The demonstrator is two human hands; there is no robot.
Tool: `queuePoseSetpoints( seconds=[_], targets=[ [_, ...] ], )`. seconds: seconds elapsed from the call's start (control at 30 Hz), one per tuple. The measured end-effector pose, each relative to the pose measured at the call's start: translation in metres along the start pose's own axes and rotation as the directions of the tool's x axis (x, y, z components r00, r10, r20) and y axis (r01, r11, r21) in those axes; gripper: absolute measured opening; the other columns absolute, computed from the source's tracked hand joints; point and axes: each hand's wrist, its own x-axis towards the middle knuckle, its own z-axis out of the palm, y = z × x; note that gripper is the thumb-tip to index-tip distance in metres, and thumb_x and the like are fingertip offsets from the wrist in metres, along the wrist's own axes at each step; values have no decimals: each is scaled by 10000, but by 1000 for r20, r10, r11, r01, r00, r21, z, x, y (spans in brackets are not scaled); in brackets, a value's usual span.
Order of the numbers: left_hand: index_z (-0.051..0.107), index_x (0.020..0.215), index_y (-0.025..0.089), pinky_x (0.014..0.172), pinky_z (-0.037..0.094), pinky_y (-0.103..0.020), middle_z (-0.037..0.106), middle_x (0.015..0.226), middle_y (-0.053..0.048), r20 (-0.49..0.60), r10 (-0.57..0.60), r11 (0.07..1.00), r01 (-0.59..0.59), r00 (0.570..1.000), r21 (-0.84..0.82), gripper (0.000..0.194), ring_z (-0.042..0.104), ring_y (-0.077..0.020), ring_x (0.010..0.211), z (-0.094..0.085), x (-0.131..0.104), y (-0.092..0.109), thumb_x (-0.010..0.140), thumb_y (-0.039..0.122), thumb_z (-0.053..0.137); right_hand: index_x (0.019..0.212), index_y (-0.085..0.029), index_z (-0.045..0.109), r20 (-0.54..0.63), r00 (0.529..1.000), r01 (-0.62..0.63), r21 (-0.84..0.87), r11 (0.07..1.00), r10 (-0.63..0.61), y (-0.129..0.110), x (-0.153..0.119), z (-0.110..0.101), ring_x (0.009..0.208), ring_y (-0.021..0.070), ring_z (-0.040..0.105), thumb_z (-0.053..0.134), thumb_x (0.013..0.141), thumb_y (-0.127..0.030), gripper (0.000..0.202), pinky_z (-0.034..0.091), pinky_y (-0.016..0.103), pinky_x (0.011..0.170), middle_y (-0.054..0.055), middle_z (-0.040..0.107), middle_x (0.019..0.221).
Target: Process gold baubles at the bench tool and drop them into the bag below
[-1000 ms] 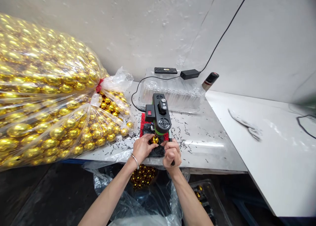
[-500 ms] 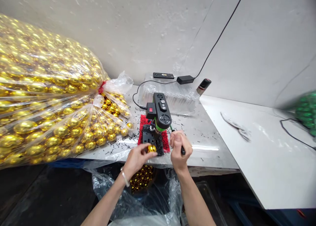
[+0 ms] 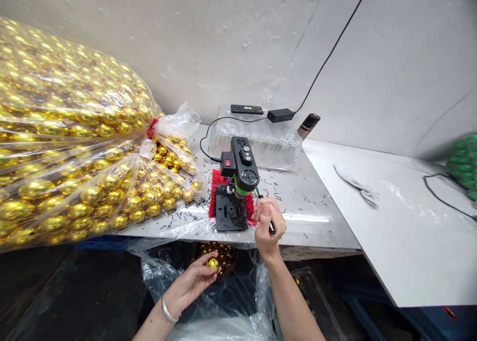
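Below the table's front edge, my left hand point(image 3: 197, 275) pinches a shiny gold ball point(image 3: 212, 263) between thumb and fingers. Under it, more gold balls point(image 3: 223, 252) lie in a container lined with clear plastic point(image 3: 238, 294). My right hand point(image 3: 269, 226) is wrapped round the black-ended lever point(image 3: 272, 228) of a small bench drill press point(image 3: 244, 165). The press has a black head with a green band and a slotted black base plate point(image 3: 228, 213), which stands on a red cloth point(image 3: 215, 184). Nothing lies on the plate.
A large clear bag of gold balls point(image 3: 67, 132) fills the left, tied with red. Behind the press are a clear plastic tray point(image 3: 257, 142), a power adapter point(image 3: 280, 115) and a spray can point(image 3: 308, 126). Black shavings litter the metal tabletop point(image 3: 298, 197). Green balls point(image 3: 462, 165) sit far right.
My left hand has carried the gold ball from the base plate down and left, over the container. My right hand has stayed on the lever with little movement.
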Motion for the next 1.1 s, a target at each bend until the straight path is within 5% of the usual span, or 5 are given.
queuePoseSetpoints(
  seconds=[0.3,0.6,0.8,0.93,1.1],
  targets=[
    [689,909,144,594,496,-165,715,868,-47,106,391,909,-402,914,110,268,636,-102,711,58,1,66,719,318,766,611,-193,430,9,1000,12,10,1000,-12,0,-2,1,655,122,498,381,906,-101,314,379,264,579,-9,468,616],
    [654,990,156,819,513,-290,693,862,-14,82,563,791,-565,822,232,393,659,-153,827,77,42,75,642,271,793,613,-199,419,36,999,29,-16,999,-28,1,-1,-1,654,122,507,385,895,-85,306,390,267,580,-10,463,600],
    [639,1166,168,763,505,-335,705,901,-50,241,780,187,-582,578,792,492,628,-196,792,69,64,70,732,385,714,650,-195,429,65,996,59,-23,998,-57,4,-3,-3,652,111,496,390,886,-69,270,394,254,566,-4,478,640],
    [648,1132,173,874,493,-398,697,1014,-103,511,768,-278,-517,387,810,399,629,-248,945,68,71,73,789,375,676,663,-198,427,70,994,87,-13,996,-86,6,-3,-3,664,117,500,393,876,-52,261,400,254,566,-9,462,619],
    [620,1138,162,859,507,-412,684,1032,-116,660,671,-493,-463,337,737,356,629,-252,951,67,72,75,859,382,593,667,-202,430,70,992,105,-14,994,-104,8,-5,-3,658,124,501,396,874,-57,255,411,263,562,-12,450,598]
  ],
)
